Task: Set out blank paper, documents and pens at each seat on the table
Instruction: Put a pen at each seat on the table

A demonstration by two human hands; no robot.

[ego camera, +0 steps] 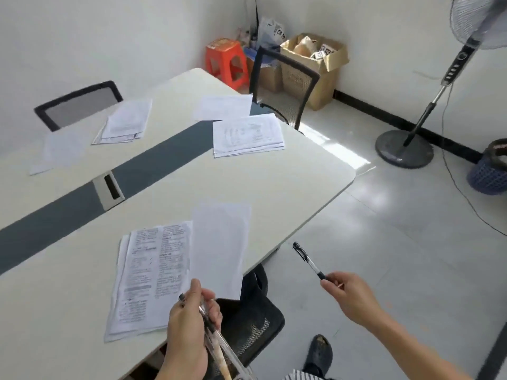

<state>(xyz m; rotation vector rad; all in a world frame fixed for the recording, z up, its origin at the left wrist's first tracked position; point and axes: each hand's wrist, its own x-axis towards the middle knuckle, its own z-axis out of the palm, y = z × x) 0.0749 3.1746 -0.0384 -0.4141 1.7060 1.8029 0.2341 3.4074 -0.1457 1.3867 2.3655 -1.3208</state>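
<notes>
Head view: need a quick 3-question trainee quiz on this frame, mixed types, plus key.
1. True or false: the right hand pinches a single pen.
2. What does the left hand grip? A) a bundle of pens B) a stapler C) a cup
3. Count: how many stacks of printed documents lie on the table?

Key: 1 true. 2 A. 3 three: the near stack, the far-left stack and the far-right stack.
</notes>
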